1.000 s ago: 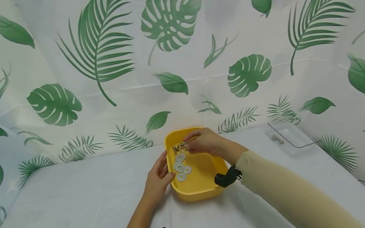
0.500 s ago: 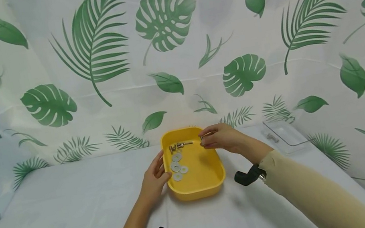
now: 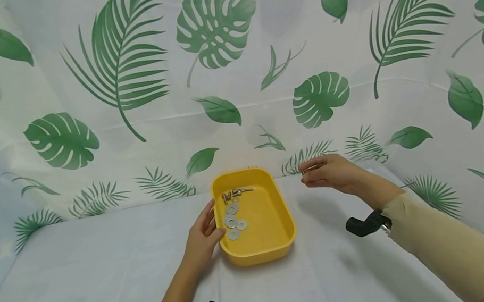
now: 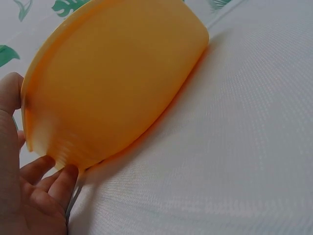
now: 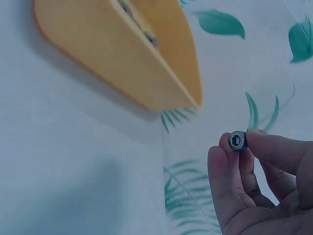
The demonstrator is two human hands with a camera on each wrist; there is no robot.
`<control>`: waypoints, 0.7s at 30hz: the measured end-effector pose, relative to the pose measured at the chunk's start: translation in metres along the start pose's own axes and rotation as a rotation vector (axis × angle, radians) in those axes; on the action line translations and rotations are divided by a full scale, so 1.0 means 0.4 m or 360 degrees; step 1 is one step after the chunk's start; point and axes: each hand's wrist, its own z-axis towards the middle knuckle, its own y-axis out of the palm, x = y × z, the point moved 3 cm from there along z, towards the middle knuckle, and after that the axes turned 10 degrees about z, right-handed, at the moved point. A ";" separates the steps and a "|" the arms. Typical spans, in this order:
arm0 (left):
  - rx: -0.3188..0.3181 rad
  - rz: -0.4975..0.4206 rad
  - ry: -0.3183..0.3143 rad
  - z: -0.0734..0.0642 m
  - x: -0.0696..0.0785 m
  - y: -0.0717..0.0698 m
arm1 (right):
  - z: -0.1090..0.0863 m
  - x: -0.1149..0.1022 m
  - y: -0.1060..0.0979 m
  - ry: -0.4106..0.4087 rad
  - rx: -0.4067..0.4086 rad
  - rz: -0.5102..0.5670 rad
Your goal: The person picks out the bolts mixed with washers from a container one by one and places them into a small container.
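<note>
A yellow plastic tray (image 3: 262,223) stands on the white-covered table. Along its left side lie several flat washers (image 3: 230,221) and, behind them, a few metal screws (image 3: 229,196). My left hand (image 3: 200,240) grips the tray's left side, thumb at the rim and fingertips against the outer wall; the left wrist view shows this hand (image 4: 41,200) below the tilted-looking wall. To the right of the tray, my right hand (image 3: 333,173) is raised over the table. Between its thumb and fingertips it pinches a hex socket bolt (image 5: 237,140), whose head faces the right wrist camera.
A clear plastic box (image 3: 384,172) sits at the table's back right, mostly covered by my right hand and forearm. Directly behind the table hangs a white cloth (image 3: 150,156) with green leaf prints. Dark wrist cameras are strapped over both sleeves.
My right hand has lifted the bolt out of the tray and carried it rightward, past the rim. The left hand keeps its hold on the tray. The head view has shifted slightly.
</note>
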 end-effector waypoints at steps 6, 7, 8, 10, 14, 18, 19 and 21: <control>0.0001 -0.0009 0.0004 -0.001 0.000 -0.001 | -0.020 0.002 -0.091 -0.0013 0.0063 -0.0024; 0.0001 -0.0011 0.0005 -0.001 0.000 -0.001 | -0.023 0.003 -0.106 -0.0019 0.0069 -0.0050; 0.0002 -0.0010 0.0006 -0.001 -0.001 -0.001 | -0.025 0.004 -0.121 -0.0024 0.0071 -0.0077; 0.0003 -0.0012 0.0008 -0.001 -0.002 -0.001 | -0.028 0.010 -0.149 -0.0025 0.0087 -0.0132; 0.0004 -0.0011 0.0013 0.000 -0.005 -0.001 | -0.036 0.019 -0.193 -0.0005 0.0134 -0.0179; 0.0002 -0.0012 0.0017 0.004 -0.010 -0.001 | -0.044 0.025 -0.232 0.0043 0.0191 -0.0153; 0.0001 -0.0012 0.0019 0.004 -0.011 -0.001 | -0.044 0.027 -0.242 0.0054 0.0206 -0.0151; -0.0002 -0.0012 0.0019 0.004 -0.011 -0.002 | -0.044 0.033 -0.263 0.0077 0.0225 -0.0171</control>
